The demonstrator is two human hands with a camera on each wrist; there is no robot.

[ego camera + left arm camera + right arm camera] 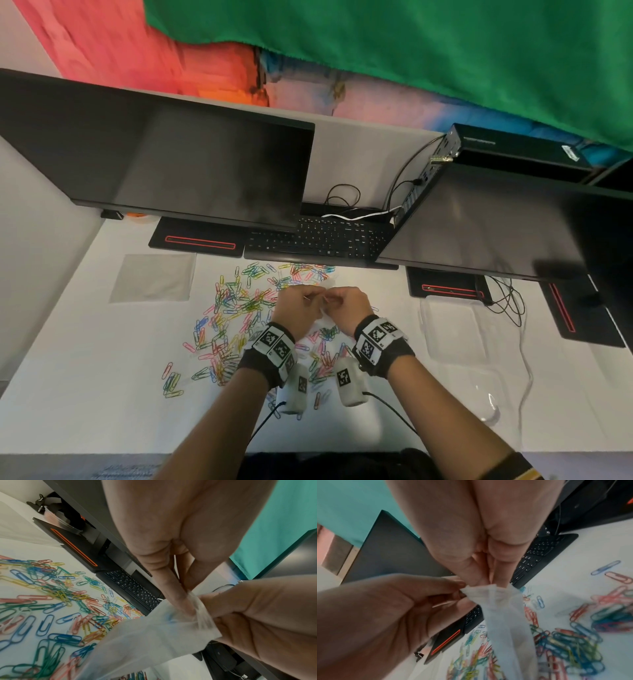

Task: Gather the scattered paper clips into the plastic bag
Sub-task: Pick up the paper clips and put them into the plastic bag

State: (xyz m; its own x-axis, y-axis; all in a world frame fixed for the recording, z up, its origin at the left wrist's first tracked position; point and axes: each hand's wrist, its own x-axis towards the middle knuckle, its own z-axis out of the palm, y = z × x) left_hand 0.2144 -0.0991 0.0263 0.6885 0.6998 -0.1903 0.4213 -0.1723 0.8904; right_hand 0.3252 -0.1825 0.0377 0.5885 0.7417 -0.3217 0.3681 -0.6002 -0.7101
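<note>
the thin clear plastic bag [154,639] hangs between the two hands above the middle of the white desk [102,394], its top edge bunched where both hands meet; whether any clips are inside it i cannot tell, since the colours seen through the film may just be the pile behind it. the left hand [297,308] pinches the bag's rim between thumb and curled fingers [176,595], and the right hand [349,306] pinches the same rim just beside it, fingertips [476,577] pressed together on the crumpled edge. the coloured wire paper clips [233,308] lie scattered loose on the desk under and around the hands, thickest from about nine to eleven o'clock of the hands, with more at twelve o'clock up to the black keyboard [318,240] and a smaller scatter at six o'clock between the wrists. a flat clear plastic sheet [154,277] lies at ten o'clock, apart from the clips. at three o'clock a shallow clear plastic tray [455,329] sits on bare desk, with black cables [507,301] looping beyond it. two dark monitors [178,164] overhang the far side, so the room above the keyboard is tight; the near desk edge at six o'clock, below the forearms, has open white surface to either side.
</note>
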